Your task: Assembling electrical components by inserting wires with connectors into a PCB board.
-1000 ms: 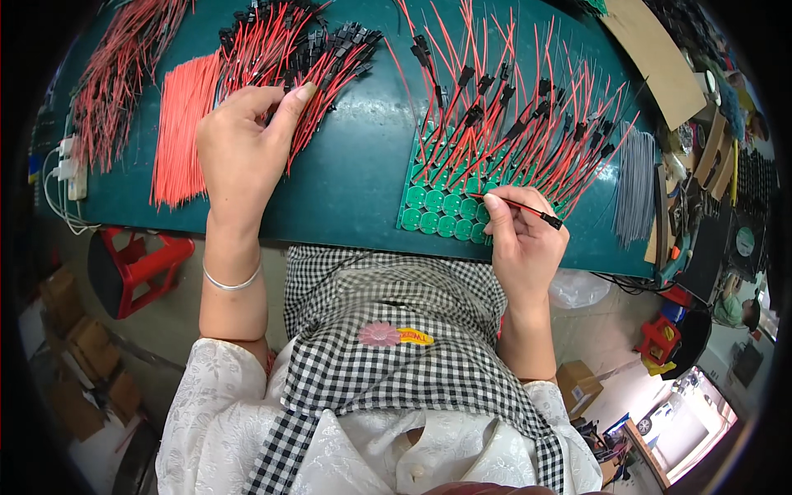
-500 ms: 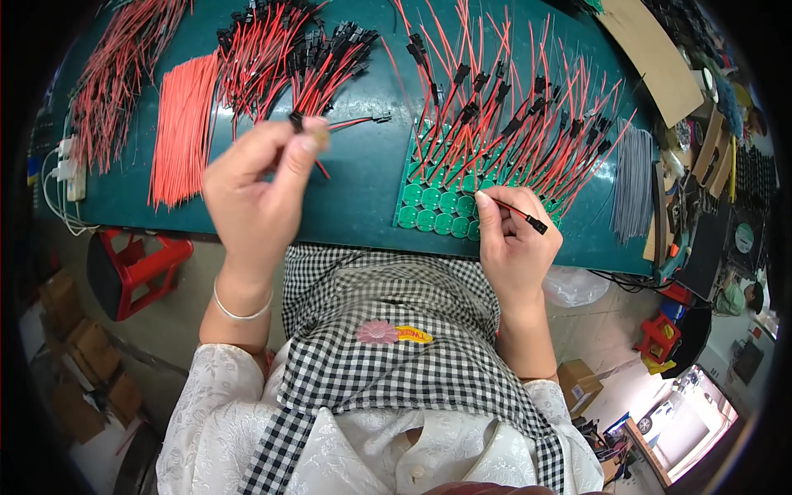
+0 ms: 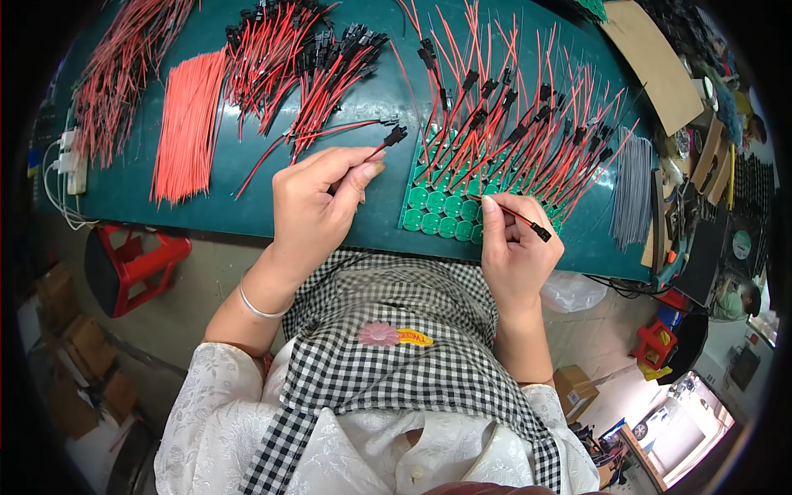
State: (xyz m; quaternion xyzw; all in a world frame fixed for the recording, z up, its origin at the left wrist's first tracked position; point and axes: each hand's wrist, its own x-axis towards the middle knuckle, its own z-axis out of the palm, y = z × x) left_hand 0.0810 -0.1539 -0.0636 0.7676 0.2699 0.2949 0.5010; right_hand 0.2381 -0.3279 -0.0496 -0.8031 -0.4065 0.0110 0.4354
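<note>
My left hand (image 3: 318,194) is closed in a pinch on a red-and-black wire lead whose black connector (image 3: 396,135) sticks out past the fingertips. My right hand (image 3: 520,247) pinches another red-and-black wire lead with a black connector (image 3: 540,233), held over the near edge of a green circuit board panel (image 3: 431,202). Round green sections fill the panel, and many red and black wires (image 3: 528,124) with black connectors rise from it. Just beyond my left hand, a loose wire lead (image 3: 330,129) lies on the green table.
Bundles of connector leads (image 3: 330,70) lie at the back. To the left are a stack of orange-red wires (image 3: 188,128), loose red wires (image 3: 128,78) and a white power strip (image 3: 74,169). Grey wires (image 3: 631,186) lie right of the panel. A red stool (image 3: 148,268) stands below left.
My left hand has moved right and nearer the panel, carrying a connector lead away from the bundles. My right hand has hardly moved and keeps its lead.
</note>
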